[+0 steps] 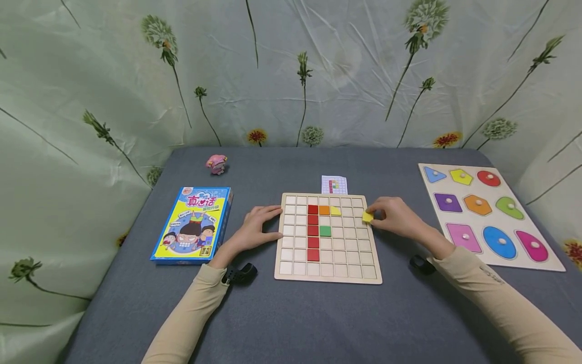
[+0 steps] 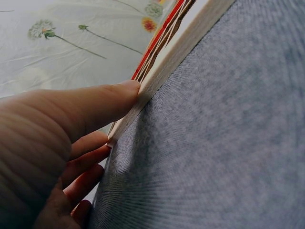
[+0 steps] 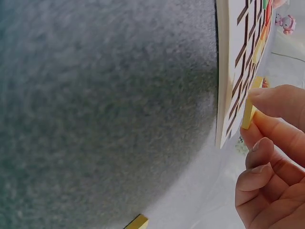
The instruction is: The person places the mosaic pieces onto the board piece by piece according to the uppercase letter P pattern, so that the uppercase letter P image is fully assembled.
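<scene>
A wooden grid board (image 1: 328,277) lies flat on the grey table. Red tiles (image 1: 313,230) form a column on it, with an orange tile (image 1: 324,210) and a yellow tile (image 1: 335,211) to the right of the top one. A green tile (image 1: 325,231) sits beside the column's middle. My left hand (image 1: 250,230) touches the board's left edge with thumb and fingertips, fingers mostly straight. Between thumb and fingers, my right hand (image 1: 397,217) pinches another yellow tile (image 3: 251,107) over the board's right edge.
Behind the board lies a small pattern card (image 1: 334,185). At left are a blue and yellow box (image 1: 193,225) and a small pink figure (image 1: 216,164). A board of knobbed shapes (image 1: 495,222) lies at right. Patterned curtain (image 1: 273,76) hangs behind the table.
</scene>
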`<state>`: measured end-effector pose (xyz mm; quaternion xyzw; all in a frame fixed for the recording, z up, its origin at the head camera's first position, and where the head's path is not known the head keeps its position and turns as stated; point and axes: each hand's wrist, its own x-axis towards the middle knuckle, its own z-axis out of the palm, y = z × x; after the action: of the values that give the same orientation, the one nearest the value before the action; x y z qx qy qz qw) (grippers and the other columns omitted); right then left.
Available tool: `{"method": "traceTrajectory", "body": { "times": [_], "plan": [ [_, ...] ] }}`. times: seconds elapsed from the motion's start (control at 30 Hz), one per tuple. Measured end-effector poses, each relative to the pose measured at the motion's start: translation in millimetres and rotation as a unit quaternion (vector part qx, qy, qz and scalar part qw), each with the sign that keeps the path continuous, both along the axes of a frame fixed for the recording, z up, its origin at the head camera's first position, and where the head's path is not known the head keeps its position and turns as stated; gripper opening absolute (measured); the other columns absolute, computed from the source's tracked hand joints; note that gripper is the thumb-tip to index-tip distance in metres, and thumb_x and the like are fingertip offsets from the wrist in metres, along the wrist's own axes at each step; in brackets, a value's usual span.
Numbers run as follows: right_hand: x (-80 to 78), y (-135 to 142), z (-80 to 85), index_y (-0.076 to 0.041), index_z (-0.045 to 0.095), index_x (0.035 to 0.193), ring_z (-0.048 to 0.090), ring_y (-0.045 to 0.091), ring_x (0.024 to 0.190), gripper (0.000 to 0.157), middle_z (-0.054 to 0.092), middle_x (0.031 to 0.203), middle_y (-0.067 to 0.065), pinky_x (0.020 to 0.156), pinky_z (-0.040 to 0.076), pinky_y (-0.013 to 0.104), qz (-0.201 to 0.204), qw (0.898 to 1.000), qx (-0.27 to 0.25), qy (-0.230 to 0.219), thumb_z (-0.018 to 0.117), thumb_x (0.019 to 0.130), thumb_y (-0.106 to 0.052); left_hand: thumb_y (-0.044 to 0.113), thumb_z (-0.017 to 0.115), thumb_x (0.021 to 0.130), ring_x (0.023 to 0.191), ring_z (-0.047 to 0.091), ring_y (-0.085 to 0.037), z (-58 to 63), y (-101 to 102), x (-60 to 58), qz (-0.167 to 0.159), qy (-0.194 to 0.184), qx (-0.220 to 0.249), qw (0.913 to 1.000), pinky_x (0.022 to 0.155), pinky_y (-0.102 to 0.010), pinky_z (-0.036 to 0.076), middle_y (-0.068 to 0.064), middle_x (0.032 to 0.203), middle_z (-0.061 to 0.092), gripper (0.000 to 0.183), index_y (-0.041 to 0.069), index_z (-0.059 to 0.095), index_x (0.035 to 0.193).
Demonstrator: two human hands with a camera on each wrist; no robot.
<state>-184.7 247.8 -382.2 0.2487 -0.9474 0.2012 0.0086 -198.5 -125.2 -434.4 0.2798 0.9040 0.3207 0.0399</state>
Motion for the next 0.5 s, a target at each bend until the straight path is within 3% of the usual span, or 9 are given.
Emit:
{"method": "traceTrajectory", "body": {
  "times": [0.5],
  "plan": [
    [-4.7, -18, 1.3, 0.000, 0.071, 0.099, 0.043, 0.006, 0.060, 0.024, 0.067, 0.086, 0.009, 0.056, 0.036, 0.020, 0.021, 1.000, -0.010, -0.016, 0.072, 0.077, -0.007, 0.026, 0.072, 0.080, 0.126, 0.039, -0.034, 3.1, 0, 1.7, -0.002, 0.008, 0.006, 0.9999, 0.098, -0.055, 0.028, -0.014, 0.143, 0.046, 0.066, 0.005, 0.048, 0.137]
  ]
}}
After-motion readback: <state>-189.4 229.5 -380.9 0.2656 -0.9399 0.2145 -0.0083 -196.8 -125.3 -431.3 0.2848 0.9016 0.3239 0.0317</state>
